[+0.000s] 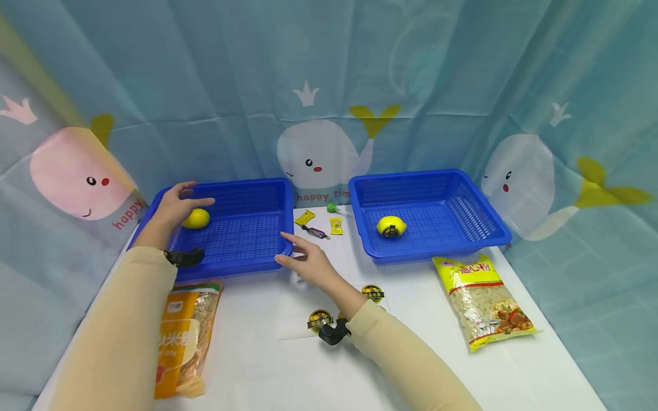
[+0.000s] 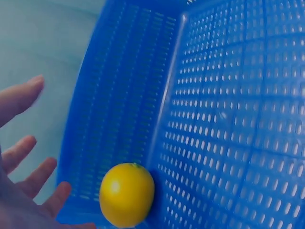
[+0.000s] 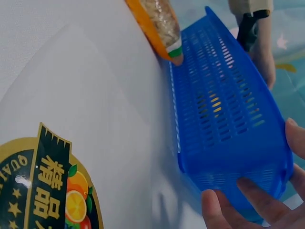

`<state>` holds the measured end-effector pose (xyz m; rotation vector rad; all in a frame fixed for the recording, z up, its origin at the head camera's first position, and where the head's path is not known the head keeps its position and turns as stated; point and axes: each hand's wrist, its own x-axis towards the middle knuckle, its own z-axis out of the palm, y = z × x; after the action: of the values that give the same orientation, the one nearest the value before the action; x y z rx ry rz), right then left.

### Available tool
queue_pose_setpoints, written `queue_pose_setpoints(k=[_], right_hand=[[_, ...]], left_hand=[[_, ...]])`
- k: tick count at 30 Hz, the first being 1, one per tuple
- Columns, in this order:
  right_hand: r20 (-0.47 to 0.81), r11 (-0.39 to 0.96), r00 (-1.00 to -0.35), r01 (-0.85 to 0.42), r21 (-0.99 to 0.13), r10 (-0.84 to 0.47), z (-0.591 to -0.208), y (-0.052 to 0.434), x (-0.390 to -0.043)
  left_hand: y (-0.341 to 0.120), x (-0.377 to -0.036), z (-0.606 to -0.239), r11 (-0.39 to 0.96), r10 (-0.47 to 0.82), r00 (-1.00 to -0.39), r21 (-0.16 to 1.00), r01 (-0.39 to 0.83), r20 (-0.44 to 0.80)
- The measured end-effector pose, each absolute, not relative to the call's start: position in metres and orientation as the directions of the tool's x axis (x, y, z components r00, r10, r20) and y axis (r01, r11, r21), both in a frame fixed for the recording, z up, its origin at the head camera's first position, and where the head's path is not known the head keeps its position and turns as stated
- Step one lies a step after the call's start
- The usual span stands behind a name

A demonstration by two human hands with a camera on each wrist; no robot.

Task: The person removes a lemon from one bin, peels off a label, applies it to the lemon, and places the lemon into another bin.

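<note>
Above the left end of the left blue basket (image 1: 241, 265), my left hand (image 1: 177, 205) hovers with thumb and fingers spread. A yellow lemon (image 1: 197, 218) lies in that basket just below it, apart from the fingers in the left wrist view. My right hand (image 1: 308, 260) is at the same basket's front right corner, fingers extended and parted by the rim. In the right wrist view, its fingers (image 3: 262, 202) lie along the basket's outer end wall (image 3: 224, 179); how firmly they touch cannot be told. Another lemon (image 1: 391, 226), with a black label, sits in the right blue basket (image 1: 432, 251).
Between the baskets lie a purple-wrapped candy (image 1: 315, 232), yellow-wrapped candies (image 1: 336, 226) and a green lollipop (image 1: 332, 208). An orange bag (image 1: 180, 337) is at front left, a yellow pasta bag (image 1: 485, 302) at right. Round stickers (image 1: 320, 321) lie mid-table; a whale-print curtain (image 1: 329, 85) hangs behind.
</note>
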<state>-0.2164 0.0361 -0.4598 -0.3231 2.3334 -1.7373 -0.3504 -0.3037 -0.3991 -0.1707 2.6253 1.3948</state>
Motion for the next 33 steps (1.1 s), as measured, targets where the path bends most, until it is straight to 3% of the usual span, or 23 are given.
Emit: queue_pose_setpoints(k=[10, 18, 26, 33], right_hand=[[-0.038, 0.277, -0.949, -0.054, -0.959, -0.314, -0.46, 0.032, -0.215], [-0.06, 0.289, -0.951, -0.032, -0.957, -0.303, -0.459, 0.033, -0.215], [-0.092, 0.274, -0.949, 0.006, -0.962, -0.302, -0.458, 0.034, -0.215], [-0.11, 0.254, -0.945, 0.03, -0.967, -0.307, -0.456, 0.032, -0.213]], left_hand=[[-0.324, -0.351, -0.422, 0.55, -0.048, -0.942, 0.779, -0.302, -0.331], [-0.326, -0.352, -0.429, 0.619, 0.012, -0.946, 0.746, -0.247, -0.323], [-0.322, -0.358, -0.439, 0.616, -0.014, -0.896, 0.702, -0.358, -0.444], [-0.315, -0.356, -0.441, 0.579, -0.016, -0.901, 0.73, -0.363, -0.435]])
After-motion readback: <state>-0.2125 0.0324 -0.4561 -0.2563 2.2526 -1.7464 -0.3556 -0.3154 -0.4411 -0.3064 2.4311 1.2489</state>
